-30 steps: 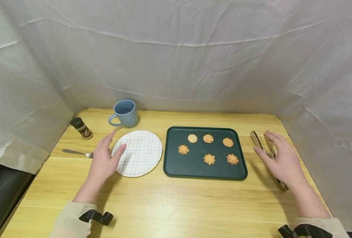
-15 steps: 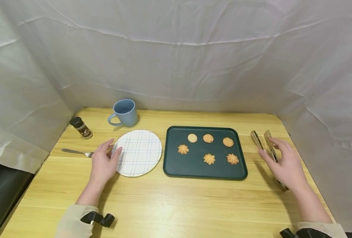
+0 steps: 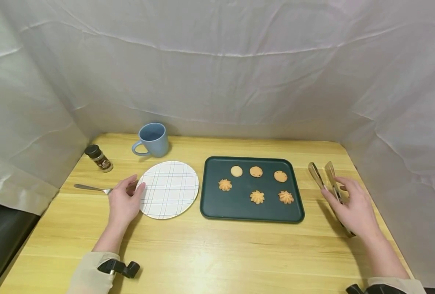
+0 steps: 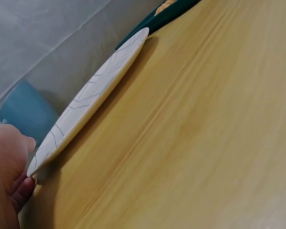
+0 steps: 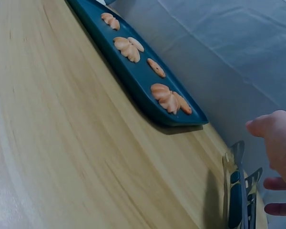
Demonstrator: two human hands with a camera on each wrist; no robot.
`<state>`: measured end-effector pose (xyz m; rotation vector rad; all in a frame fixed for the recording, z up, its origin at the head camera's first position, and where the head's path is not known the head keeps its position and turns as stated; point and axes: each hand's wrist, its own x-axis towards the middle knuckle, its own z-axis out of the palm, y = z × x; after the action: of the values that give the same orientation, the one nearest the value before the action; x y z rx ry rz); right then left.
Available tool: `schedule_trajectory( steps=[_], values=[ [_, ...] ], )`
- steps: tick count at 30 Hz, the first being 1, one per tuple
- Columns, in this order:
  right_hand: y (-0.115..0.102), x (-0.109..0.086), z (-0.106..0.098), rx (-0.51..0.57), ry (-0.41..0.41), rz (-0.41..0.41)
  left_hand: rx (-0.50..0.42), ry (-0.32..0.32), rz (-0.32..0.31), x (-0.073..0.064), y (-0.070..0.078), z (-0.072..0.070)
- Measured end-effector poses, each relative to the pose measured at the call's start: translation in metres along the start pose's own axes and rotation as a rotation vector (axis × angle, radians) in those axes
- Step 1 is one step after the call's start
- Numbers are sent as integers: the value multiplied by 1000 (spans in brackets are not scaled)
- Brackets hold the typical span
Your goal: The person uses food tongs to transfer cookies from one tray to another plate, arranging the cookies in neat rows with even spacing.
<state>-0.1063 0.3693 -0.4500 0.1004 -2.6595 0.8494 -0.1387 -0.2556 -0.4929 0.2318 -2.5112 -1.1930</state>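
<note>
A round white plate (image 3: 169, 190) with a blue grid pattern lies left of centre. My left hand (image 3: 123, 204) is at its left rim, thumb overlapping the edge in the head view. In the left wrist view, the left fingertips (image 4: 24, 191) are right at the rim, with the thumb above them. On the right, metal tongs (image 3: 316, 175) lie spread on the table. Over their middle is my right hand (image 3: 357, 208), thumb and fingers apart on either side. The right wrist view shows the tongs (image 5: 236, 191) beside the spread fingers.
Between the hands sits a dark green tray (image 3: 239, 210) with several cookies (image 3: 257, 197). A blue mug (image 3: 156, 143) stands behind the plate. Farther left are a black-capped spice jar (image 3: 99, 158) and a fork (image 3: 92, 188). Grey cloth (image 3: 217, 81) walls border the table.
Both hands have lowered: the left towards the plate's rim, its thumb and fingers closer together, and the right closer over the tongs. Plate, tray and tongs stay in place.
</note>
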Motion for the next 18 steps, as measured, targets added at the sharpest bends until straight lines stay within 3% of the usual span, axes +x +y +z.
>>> schedule_trajectory(
  steps=[7,18],
  values=[
    [9,-3,3,-17,-66,57,-7,21,-16,1,-3,0],
    [19,-6,8,-51,-50,156,2,52,-44,5,-4,1]
  ],
)
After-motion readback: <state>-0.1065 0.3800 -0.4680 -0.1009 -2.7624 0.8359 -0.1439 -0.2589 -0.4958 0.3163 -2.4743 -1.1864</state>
